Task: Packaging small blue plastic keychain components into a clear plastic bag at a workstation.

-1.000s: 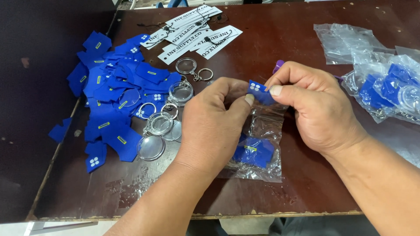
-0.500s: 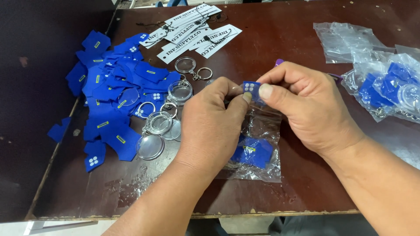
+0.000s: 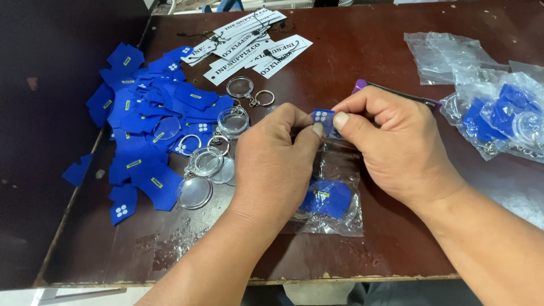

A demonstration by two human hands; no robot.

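Both hands pinch one small blue felt piece (image 3: 323, 118) at table centre: left hand (image 3: 275, 161) and right hand (image 3: 391, 144) closed on it. Crinkled clear bag (image 3: 334, 198) lies under them; free wood at 6 o'clock, near the chipped table (image 3: 362, 62) edge.

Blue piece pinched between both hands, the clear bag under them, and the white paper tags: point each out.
blue piece (image 3: 323, 118), head view, its face with white dots.
clear bag (image 3: 340, 218), head view, lower plastic edge.
white paper tags (image 3: 249, 48), head view, middle of stack.

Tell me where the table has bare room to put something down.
Bare dark wooden table along the near edge left of the left hand, and between white paper tags and clear plastic bags. Crowded around the blue fabric pieces and clear round keyring cases.
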